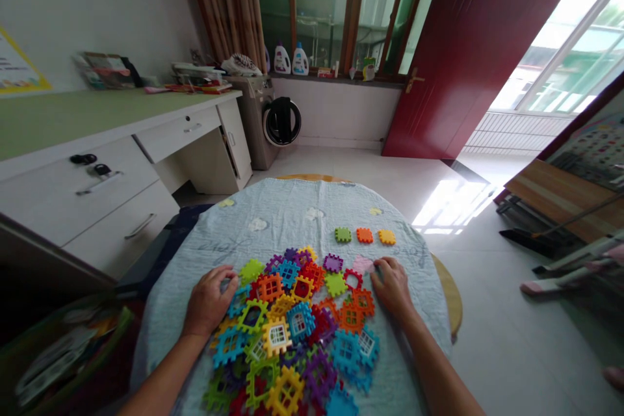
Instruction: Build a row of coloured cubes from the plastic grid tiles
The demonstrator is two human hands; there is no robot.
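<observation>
A heap of colourful plastic interlocking building pieces, many with window-like openings, lies on the cloth-covered round table. At the heap's left edge rests my left hand, fingers loosely curved with a gap between thumb and forefinger, holding nothing visible. My right hand is at the heap's upper right, its fingertips closed at the edge of a pink piece. Beyond it, a solid green piece, an orange piece and a yellow piece lie apart in a row. A purple piece lies left of the pink one.
A pale blue tablecloth covers the table. On the left stand a desk with drawers and a bin-like container. Farther back are a washing machine with its door ajar and a red door. Someone's foot shows at right.
</observation>
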